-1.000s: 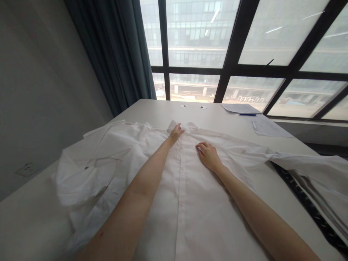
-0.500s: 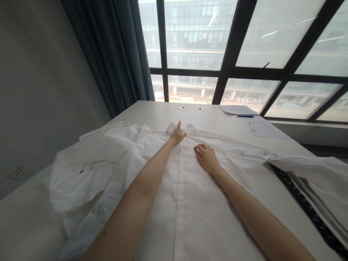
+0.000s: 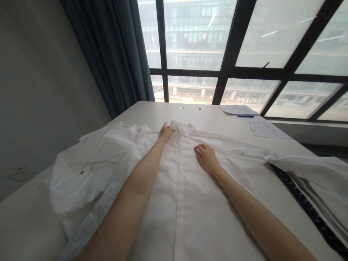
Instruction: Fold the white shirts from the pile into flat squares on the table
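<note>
A white button-front shirt (image 3: 181, 203) lies spread on a white table, its placket running down the middle and its sleeves out to both sides. At the far end stands the shirt's collar (image 3: 182, 127). My left hand (image 3: 166, 133) is at the collar's left edge, thumb toward the cloth, and appears to pinch it; the fingertips are partly hidden. Flat on the shirt's upper right front rests my right hand (image 3: 207, 157), fingers lightly bent and holding nothing. The left sleeve (image 3: 81, 181) is loosely bunched.
Paper sheets (image 3: 239, 110) and a blue pen (image 3: 245, 116) lie at the table's (image 3: 152, 112) far right. A black strip with light marks (image 3: 299, 195) runs beside the right sleeve (image 3: 320, 174). Behind are windows and a dark curtain (image 3: 116, 54).
My left hand has moved left, from the middle of the collar to its left edge. The collar's left side now stands up more. My right hand has stayed in place.
</note>
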Motion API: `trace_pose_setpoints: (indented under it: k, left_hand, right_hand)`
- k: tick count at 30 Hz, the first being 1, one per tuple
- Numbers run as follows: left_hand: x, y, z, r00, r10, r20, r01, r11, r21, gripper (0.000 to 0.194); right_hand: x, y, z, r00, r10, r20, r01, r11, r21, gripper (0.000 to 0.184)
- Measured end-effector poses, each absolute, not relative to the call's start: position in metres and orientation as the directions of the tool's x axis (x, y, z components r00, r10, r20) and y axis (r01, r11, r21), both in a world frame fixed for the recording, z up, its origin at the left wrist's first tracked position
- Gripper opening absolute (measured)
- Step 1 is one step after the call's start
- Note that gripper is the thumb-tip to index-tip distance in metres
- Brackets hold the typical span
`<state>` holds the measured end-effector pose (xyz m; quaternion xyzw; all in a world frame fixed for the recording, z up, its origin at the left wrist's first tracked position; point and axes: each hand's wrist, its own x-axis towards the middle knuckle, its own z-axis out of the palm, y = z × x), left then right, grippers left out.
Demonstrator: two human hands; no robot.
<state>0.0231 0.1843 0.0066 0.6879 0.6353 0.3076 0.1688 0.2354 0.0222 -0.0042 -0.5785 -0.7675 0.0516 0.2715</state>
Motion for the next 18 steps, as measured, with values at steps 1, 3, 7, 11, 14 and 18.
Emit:
trace_pose_setpoints:
  k: [1,3,7,11,14,18]
  left_hand:
    - [0.021,0.183,0.007,0.026,0.975,0.222,0.745,-0.167,0.645,0.034]
    - [0.018,0.175,0.007,0.048,0.968,0.245,0.697,-0.208,0.686,0.035]
    - [0.010,0.151,0.007,0.066,0.945,0.321,0.644,-0.286,0.710,0.027]
    - [0.004,0.123,0.005,0.035,0.903,0.428,0.612,-0.358,0.705,0.011]
    - [0.001,0.109,0.000,-0.021,0.879,0.477,0.593,-0.373,0.713,0.020]
    - [-0.002,0.106,-0.007,-0.094,0.866,0.492,0.566,-0.360,0.742,0.022]
  right_hand:
    - [0.236,0.023,-0.005,-0.175,0.914,0.367,0.850,0.328,-0.413,0.029]
    - [0.237,0.026,-0.008,-0.147,0.907,0.394,0.823,0.333,-0.460,0.034]
    - [0.241,0.035,-0.015,-0.057,0.886,0.460,0.750,0.342,-0.567,0.048]
    - [0.246,0.041,-0.020,0.022,0.870,0.492,0.681,0.348,-0.645,0.058]
    - [0.248,0.039,-0.020,0.030,0.869,0.494,0.654,0.357,-0.667,0.062]
    - [0.246,0.039,-0.019,-0.012,0.884,0.467,0.662,0.357,-0.658,0.063]
